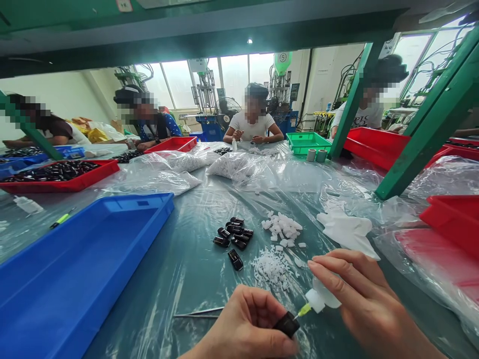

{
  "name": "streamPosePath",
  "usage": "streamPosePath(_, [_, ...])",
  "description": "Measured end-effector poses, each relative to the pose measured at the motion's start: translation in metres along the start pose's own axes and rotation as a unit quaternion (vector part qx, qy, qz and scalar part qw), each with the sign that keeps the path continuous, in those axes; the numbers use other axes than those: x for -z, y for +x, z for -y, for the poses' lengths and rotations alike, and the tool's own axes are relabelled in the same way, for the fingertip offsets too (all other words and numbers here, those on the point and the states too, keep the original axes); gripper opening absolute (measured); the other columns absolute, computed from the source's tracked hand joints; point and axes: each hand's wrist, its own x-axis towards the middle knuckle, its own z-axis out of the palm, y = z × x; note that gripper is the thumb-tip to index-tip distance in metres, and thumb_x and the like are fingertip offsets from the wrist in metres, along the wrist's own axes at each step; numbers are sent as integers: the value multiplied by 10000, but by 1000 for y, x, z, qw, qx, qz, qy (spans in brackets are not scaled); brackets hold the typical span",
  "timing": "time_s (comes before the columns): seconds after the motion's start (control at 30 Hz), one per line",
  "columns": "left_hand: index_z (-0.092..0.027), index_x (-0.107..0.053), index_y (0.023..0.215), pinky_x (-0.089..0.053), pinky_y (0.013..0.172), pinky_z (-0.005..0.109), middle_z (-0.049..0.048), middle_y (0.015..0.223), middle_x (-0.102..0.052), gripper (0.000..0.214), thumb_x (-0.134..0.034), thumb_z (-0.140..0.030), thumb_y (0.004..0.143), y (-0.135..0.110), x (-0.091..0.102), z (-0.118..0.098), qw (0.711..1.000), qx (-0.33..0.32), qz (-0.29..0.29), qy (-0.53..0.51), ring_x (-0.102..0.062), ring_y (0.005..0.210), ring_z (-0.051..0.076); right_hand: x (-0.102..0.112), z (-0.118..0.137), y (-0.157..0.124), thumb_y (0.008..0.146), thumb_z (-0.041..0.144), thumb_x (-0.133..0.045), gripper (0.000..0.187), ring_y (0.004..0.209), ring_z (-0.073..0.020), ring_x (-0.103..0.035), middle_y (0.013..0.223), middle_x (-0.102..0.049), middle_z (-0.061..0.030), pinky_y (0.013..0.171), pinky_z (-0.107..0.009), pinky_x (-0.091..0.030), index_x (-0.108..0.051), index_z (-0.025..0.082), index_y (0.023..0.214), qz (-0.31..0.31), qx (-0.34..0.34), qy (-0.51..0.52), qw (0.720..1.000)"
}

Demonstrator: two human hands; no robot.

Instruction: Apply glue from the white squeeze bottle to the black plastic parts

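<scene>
Our table (157, 294) is sheeted in clear plastic, with a blue plastic tray (75, 279) on the left and a red plastic tray (454, 217) on the right. Between them we have small glossy black parts (234, 233), a heap of white chunks (280, 228), finer white crumbs (268, 267) and slim metal tweezers (198, 312).

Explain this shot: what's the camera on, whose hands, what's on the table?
This is one picture from a camera worn on a person's head, looking forward and down. There is no machine here, just two bare hands. The left hand pinches a small black part. The right hand holds a white squeeze bottle, its yellow nozzle pointing at that part. The plastic-sheeted table carries more black parts, white chunks, metal tweezers and a blue tray. A co-worker sits across the table.
</scene>
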Motion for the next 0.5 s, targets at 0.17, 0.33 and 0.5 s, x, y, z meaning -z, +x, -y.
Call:
streamPosePath(0.17, [-102,-623,579,-401,367,143,41,525,-633,304,-838,-201,388,0,0,1,1000,-1,0,0,-546,408,93,1,-1,2,858,-13,-375,339,878,-168,-557,893,-666,-42,818,-311,-421,-658,140,963,-8,0,-15,1000])
streamPosePath(0.33, [-96,-659,611,-385,388,136,38,535,-634,249,-823,-171,440,0,2,1,999,-10,31,-12,-513,409,63,0,0,2,844,-23,-373,345,850,-170,-562,879,-664,-46,791,-319,-442,-642,147,977,-2,9,-31,999])
streamPosePath(0.5, [-98,-654,607,-391,393,141,45,544,-640,260,-826,-178,429,1,1,1,1000,-4,26,-5,-515,411,65,-3,1,0,857,-24,-395,316,877,-183,-544,899,-654,-63,824,-320,-408,-657,109,972,-10,7,-11,1000])
